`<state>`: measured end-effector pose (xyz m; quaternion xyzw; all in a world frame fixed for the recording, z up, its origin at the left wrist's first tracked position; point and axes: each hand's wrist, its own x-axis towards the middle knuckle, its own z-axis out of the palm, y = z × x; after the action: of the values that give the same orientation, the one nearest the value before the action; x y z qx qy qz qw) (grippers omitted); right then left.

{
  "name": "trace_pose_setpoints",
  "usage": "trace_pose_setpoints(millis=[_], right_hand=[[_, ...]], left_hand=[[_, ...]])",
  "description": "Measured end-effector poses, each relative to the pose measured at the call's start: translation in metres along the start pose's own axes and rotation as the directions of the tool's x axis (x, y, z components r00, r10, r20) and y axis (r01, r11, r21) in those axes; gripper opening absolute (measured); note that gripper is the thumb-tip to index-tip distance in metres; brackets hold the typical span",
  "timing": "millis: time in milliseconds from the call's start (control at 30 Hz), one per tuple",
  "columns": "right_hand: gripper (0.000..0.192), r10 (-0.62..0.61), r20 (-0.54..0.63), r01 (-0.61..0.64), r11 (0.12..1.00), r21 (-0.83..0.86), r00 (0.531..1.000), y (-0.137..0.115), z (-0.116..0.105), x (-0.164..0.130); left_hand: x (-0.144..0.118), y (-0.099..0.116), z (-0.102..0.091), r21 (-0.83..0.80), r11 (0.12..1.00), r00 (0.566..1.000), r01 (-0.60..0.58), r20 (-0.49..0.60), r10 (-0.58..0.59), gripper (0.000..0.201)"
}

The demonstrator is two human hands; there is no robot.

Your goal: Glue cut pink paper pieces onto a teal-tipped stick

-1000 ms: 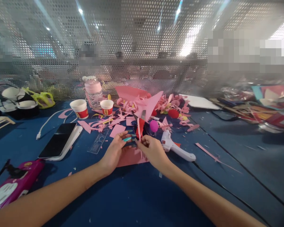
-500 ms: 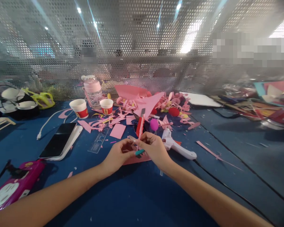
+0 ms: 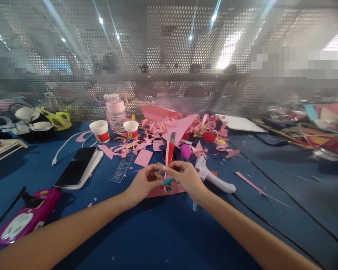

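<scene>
— Fingers (image 3: 157, 173) of both our hands meet above the blue bench (image 3: 163, 232); how do we log them?

— Left hand (image 3: 144, 182) and right hand (image 3: 186, 178) are both pinched on one narrow pink paper strip (image 3: 166, 159), held upright over a pink paper sheet (image 3: 160, 192).

— Surroundings, by size?

— Phone (image 3: 76, 171) at left, white glue gun (image 3: 212, 177) just right of our hand, two paper cups (image 3: 100, 131), then pink scraps (image 3: 157, 135).
</scene>
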<state>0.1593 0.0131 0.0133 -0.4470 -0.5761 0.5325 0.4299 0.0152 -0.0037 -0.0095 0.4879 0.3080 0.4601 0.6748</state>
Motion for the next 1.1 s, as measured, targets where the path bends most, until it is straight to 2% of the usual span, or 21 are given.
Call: trace_pose_setpoints(millis=[133,233,333,500,667,967,1100], right_hand=[[0.034,0.006,0.024,-0.006,1.000,-0.014,1.000,0.000,-0.004,0.003],[0.036,0.023,0.074,-0.021,0.999,-0.034,0.997,-0.002,-0.007,0.003],[0.036,0.068,0.145,-0.056,0.994,-0.090,0.987,-0.005,-0.006,0.000],[0.039,0.109,0.298,-0.064,0.985,-0.158,0.948,-0.004,0.003,-0.007],[0.035,0.094,0.399,-0.017,0.981,-0.193,0.912,0.003,0.008,-0.010],[0.037,0.068,0.432,0.008,0.985,-0.171,0.899,0.001,0.008,-0.011],[0.041,0.067,0.432,0.023,0.980,-0.200,0.899,-0.001,0.009,-0.010]], left_hand=[[-0.001,0.002,-0.002,0.022,0.999,0.997,-0.042,-0.058,0.044,0.030],[0.002,0.004,-0.007,-0.077,0.991,0.983,-0.107,-0.156,0.094,0.032],[0.007,0.005,-0.013,-0.178,0.977,0.971,-0.114,-0.226,0.073,0.034],[0.010,0.003,-0.015,-0.205,0.977,0.982,-0.055,-0.188,0.016,0.032],[0.007,0.003,-0.013,-0.139,0.989,0.976,-0.053,-0.219,0.021,0.026],[0.006,0.002,-0.014,-0.025,0.995,0.977,-0.101,-0.190,0.094,0.020],[0.004,0.000,-0.015,0.027,0.998,0.983,-0.056,-0.175,0.060,0.015]])
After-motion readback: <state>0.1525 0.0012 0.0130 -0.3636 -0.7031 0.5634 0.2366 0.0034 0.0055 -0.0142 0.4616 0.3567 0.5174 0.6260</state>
